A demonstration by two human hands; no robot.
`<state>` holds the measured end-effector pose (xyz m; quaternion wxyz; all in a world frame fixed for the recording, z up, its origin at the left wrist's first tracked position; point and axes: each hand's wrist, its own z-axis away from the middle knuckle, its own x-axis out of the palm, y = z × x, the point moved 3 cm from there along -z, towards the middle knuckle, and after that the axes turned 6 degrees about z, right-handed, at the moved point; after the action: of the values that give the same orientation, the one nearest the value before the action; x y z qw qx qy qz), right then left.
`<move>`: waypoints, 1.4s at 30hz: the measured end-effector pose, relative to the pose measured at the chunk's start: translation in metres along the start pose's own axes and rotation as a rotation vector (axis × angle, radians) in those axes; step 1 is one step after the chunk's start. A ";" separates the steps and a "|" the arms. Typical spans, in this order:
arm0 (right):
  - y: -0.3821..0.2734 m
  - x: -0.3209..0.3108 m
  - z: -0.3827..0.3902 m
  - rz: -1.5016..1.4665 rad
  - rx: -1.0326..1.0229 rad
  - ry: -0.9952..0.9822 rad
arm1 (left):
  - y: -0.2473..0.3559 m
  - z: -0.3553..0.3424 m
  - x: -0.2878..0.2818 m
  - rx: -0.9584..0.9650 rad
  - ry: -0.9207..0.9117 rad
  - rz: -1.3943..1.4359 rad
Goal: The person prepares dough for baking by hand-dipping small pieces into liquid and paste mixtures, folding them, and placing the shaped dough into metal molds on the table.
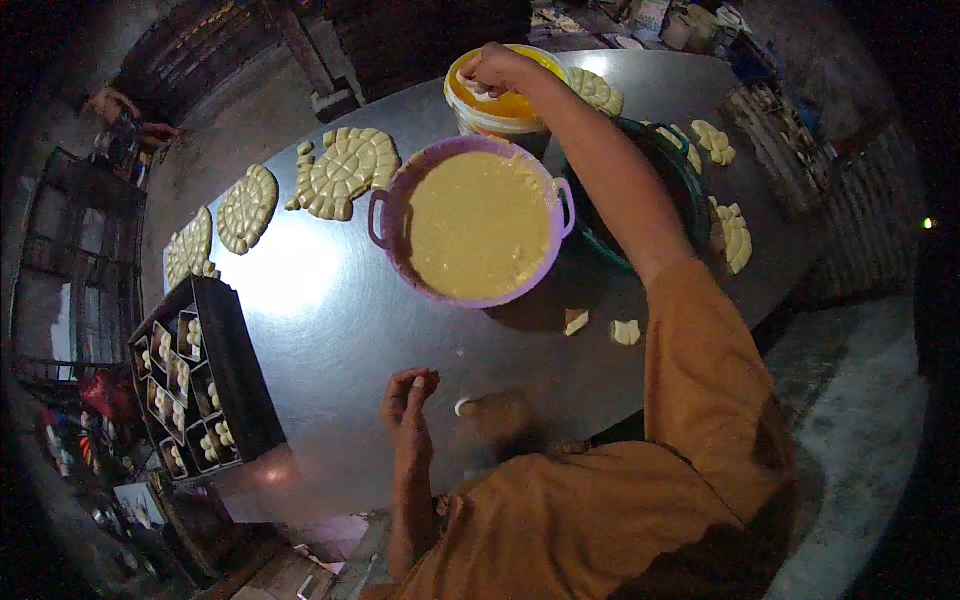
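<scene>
Running L to R: dark baking tray (240, 370) w/ filled moulds; left hand (408, 400) on metal table (330, 320), fingers curled, holding nothing; purple basin (385, 215) of batter, centre; right hand (492, 68) closed inside yellow tub (500, 105), contents of grip unclear.

The scene is dim, lit from above, with dark, murky surroundings. A broad white glare sits on the metal table (330, 300) left of the purple basin (470, 225), and a smaller sheen shows at the far end. The basin casts a soft shadow toward the near right. Fisheye distortion bends the table's edges, and the rim falls black. Detail is soft and grainy throughout.
</scene>
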<state>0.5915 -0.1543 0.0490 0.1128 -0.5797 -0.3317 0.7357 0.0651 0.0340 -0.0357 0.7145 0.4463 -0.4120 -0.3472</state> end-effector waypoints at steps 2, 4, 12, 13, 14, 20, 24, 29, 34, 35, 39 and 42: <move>-0.014 0.015 -0.023 0.035 0.156 -0.025 | 0.001 0.002 -0.018 0.002 0.079 0.051; -0.015 0.028 -0.037 0.065 0.248 -0.075 | 0.000 0.006 -0.032 -0.010 0.148 0.077; -0.008 0.033 -0.041 -0.012 0.304 -0.232 | -0.004 0.011 -0.050 -0.025 0.210 0.168; -0.012 0.028 -0.032 -0.049 0.316 -0.227 | -0.002 0.009 -0.048 -0.019 0.193 0.179; -0.017 0.023 -0.023 -0.086 0.325 -0.222 | 0.001 0.009 -0.045 -0.012 0.176 0.191; 0.003 -0.008 0.025 -0.546 0.174 -0.321 | 0.009 0.002 -0.029 -0.030 0.101 0.186; -0.047 0.020 0.112 -0.922 -0.161 -0.476 | 0.013 -0.001 -0.003 -0.177 0.044 0.294; -0.105 0.083 0.281 -1.129 -0.230 -0.530 | 0.035 -0.005 0.065 -0.379 -0.193 0.589; -0.110 0.125 0.373 -1.298 -0.130 -0.607 | 0.048 0.023 0.069 -0.371 -0.189 0.650; -0.109 0.131 0.382 -1.322 -0.093 -0.627 | 0.044 0.029 0.065 -0.361 -0.173 0.657; -0.104 0.149 0.400 -1.355 -0.072 -0.658 | 0.022 0.049 0.059 -0.267 -0.060 0.644; -0.102 0.158 0.409 -1.428 -0.078 -0.584 | 0.008 0.049 0.048 -0.196 -0.046 0.662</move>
<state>0.1417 -0.1371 0.0332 0.4476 -0.0113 -0.6671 0.5954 0.0424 -0.0218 -0.0016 0.8185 0.2098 -0.5150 -0.1445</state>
